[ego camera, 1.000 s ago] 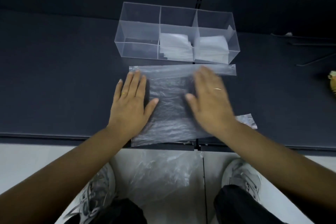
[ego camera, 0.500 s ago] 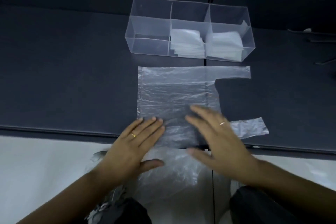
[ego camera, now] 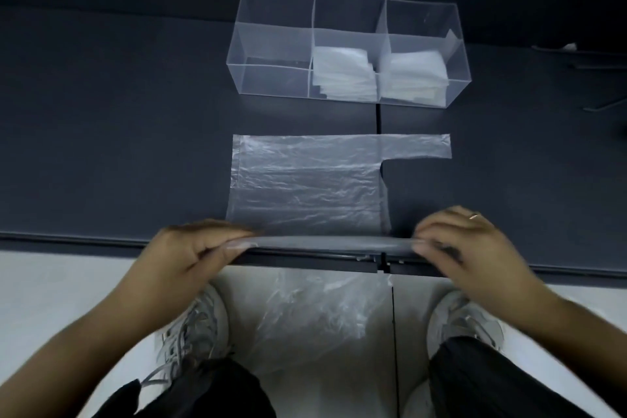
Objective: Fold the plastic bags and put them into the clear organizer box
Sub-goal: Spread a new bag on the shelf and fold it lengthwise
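The plastic bag (ego camera: 305,187) is laid flat on the table (ego camera: 118,146), before the clear organizer box (ego camera: 268,78). Its near edge is pinched by the left hand (ego camera: 190,254) and right hand (ego camera: 468,248), both grips clamped. Folded bags (ego camera: 342,75) are stacked in 2 compartments.

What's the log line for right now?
left hand, right hand: pinching near edge | clear crinkly plastic bag: otherwise flat | clear three-part organizer box: left part empty
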Demonstrator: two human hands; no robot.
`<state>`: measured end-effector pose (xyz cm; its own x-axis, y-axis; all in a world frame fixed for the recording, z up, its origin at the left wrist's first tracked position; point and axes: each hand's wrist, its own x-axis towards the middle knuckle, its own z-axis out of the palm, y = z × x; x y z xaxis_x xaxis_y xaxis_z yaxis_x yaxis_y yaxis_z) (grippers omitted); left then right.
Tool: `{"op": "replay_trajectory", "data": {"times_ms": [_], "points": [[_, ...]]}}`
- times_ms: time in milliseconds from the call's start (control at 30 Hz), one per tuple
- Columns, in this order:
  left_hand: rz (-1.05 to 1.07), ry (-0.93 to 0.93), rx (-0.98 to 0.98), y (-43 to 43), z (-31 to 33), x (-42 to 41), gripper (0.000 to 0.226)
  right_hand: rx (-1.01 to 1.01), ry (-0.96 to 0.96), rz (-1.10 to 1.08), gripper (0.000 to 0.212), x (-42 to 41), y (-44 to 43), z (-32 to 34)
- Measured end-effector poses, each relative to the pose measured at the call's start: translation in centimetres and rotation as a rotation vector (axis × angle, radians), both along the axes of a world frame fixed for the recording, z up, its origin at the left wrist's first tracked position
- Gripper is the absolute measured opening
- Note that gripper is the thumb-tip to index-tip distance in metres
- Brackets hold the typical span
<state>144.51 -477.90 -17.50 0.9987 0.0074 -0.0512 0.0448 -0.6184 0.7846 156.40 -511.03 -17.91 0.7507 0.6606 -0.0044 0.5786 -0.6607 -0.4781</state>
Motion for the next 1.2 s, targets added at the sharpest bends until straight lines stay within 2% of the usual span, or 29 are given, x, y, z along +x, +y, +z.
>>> {"op": "replay_trajectory", "data": {"times_ms": [67,100,200,300,400,533,600,700,833,967,1200], "points": [[0.17,0.118,-0.193,1.4,0.5,1.5,0.018,0.172,0.379,-0.193,0.017,2.7,-2.2,2.0],[0.249,0.169,-0.286,2.0,0.4,2.6,0.017,0.275,0.49,-0.284,0.016,4.2,-2.7,2.0],[0.355,0.237,-0.338,2.9,-0.7,5.9,0.014,0.337,0.543,-0.443,0.018,7.4,-2.6,0.3],[0.377,0.259,-0.288,3.2,-2.0,8.3,0.009,0.331,0.491,-0.588,0.014,9.4,-1.3,-1.9],[0.42,0.266,-0.166,3.5,-3.1,9.9,0.017,0.323,0.397,-0.686,0.016,11.3,-0.3,-3.3],[0.483,0.221,0.031,3.3,-3.9,10.7,0.034,0.203,0.297,-0.706,0.024,12.2,0.4,-4.3],[0.555,0.21,-0.031,3.1,-3.8,10.8,0.04,0.16,0.273,-0.709,0.025,12.3,0.5,-4.3],[0.651,0.294,-0.237,3.0,-3.3,10.1,0.044,0.133,0.253,-0.689,0.024,12.2,0.5,-4.2],[0.606,0.409,-0.38,2.7,-2.9,7.8,0.045,0.084,0.217,-0.671,0.023,12.3,0.6,-4.1],[0.595,0.352,-0.305,2.5,-3.1,6.2,0.024,0.023,0.178,-0.66,0.03,12.4,0.9,-3.9],[0.551,0.327,-0.125,2.1,-3.5,5.3,0.046,-0.038,0.13,-0.681,0.041,12.2,1.3,-3.8]]}}
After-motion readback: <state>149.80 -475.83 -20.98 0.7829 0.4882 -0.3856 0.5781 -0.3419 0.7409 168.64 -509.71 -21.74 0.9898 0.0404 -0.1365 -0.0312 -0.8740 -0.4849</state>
